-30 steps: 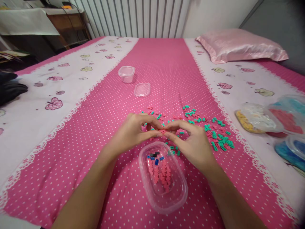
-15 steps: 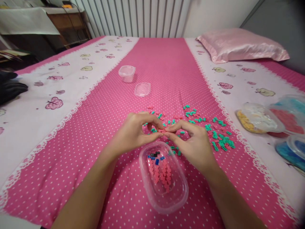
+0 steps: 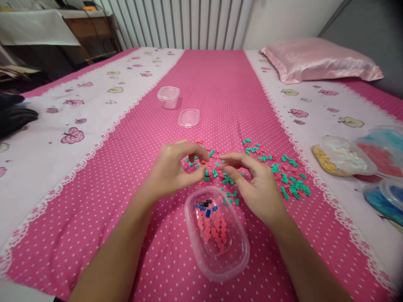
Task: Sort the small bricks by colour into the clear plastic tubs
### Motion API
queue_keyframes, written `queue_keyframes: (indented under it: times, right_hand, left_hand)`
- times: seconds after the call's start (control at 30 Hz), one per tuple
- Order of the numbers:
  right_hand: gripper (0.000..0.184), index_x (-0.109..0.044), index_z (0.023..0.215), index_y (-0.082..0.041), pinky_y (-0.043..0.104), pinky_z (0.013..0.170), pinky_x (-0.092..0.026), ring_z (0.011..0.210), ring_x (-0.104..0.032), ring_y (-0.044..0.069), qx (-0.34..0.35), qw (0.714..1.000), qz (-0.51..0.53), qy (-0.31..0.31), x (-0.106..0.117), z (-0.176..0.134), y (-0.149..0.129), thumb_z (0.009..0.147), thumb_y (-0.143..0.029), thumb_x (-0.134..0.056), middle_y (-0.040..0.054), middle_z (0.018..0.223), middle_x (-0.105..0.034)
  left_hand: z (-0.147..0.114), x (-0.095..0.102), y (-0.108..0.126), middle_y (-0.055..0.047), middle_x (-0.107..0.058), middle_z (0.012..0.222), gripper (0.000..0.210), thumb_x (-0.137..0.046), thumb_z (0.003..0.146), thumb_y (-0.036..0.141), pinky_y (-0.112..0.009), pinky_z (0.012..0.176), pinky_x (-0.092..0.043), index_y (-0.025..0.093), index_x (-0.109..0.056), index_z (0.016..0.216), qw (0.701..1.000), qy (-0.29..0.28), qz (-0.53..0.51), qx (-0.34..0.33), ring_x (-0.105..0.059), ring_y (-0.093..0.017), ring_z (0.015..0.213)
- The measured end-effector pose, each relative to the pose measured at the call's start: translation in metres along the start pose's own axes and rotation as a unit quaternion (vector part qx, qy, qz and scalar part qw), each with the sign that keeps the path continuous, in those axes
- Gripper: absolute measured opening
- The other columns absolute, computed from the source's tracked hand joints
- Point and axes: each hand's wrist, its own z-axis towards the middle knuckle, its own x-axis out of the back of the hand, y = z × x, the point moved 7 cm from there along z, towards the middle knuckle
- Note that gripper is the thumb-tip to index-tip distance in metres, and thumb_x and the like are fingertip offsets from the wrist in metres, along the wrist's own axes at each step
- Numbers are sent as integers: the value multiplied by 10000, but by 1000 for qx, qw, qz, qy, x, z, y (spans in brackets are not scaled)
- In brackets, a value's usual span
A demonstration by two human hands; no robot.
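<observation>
My left hand is over the near left side of the loose bricks. Its thumb and index finger close on a small red toy brick, partly hidden by the fingertips. Across a small gap, my right hand holds its thumb and index finger slightly apart beside the loose red and green bricks, with nothing clearly between them. Just below both hands lies a clear plastic container. Inside it are several joined red brick strips, a few blue bricks and black bricks.
Green and red bricks lie scattered to the right. Filled tubs of yellow and white pieces and blue pieces stand at far right. A lidded clear tub, a loose lid and a pink pillow are farther back.
My hands have drawn apart from their joint pinch on red bricks. The left moved slightly left; the right lifted a little and its fingertips parted. The container's contents look the same.
</observation>
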Motion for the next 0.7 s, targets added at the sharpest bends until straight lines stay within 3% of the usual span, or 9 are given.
queue_keyframes:
  times: [0.13, 0.27, 0.37, 0.7]
  right_hand:
    - [244, -730, 1109, -290, 457, 957, -461, 1075, -594, 261, 55, 990, -127, -11, -5, 2, 4, 964, -193, -559, 50, 1100, -717]
    - [216, -757, 1085, -275, 515, 1008, -419, 1161, -488, 305, 86, 971, -214, -65, -25, 2, 15, 945, -221, -603, 79, 1247, -651]
    - [186, -761, 1069, -271, 544, 1006, -397, 1156, -481, 316, 93, 959, -251, -88, -37, 2, 22, 920, -242, -654, 76, 1276, -643]
    - [109, -689, 926, -248, 467, 938, -417, 1003, -582, 267, 60, 980, -176, -75, -32, 6, 18, 851, -170, -692, 34, 975, -728]
  left_hand:
    - [1, 4, -4, 28, -657, 716, 145, -583, 702, 95, -230, 625, -458, 173, -642, 809, 999, 43, 26, 20, -565, -102, 643]
    - [3, -4, -4, 27, -649, 736, 117, -581, 725, 111, -230, 631, -445, 172, -622, 816, 999, 11, 33, 15, -567, -106, 666]
    - [3, -6, -6, 18, -668, 786, 113, -592, 757, 116, -234, 669, -460, 169, -630, 850, 999, 4, 32, 11, -588, -113, 706]
    - [0, -14, -11, 22, -732, 864, 230, -549, 781, 34, -223, 735, -496, 184, -667, 910, 998, -51, -22, 20, -668, -115, 784]
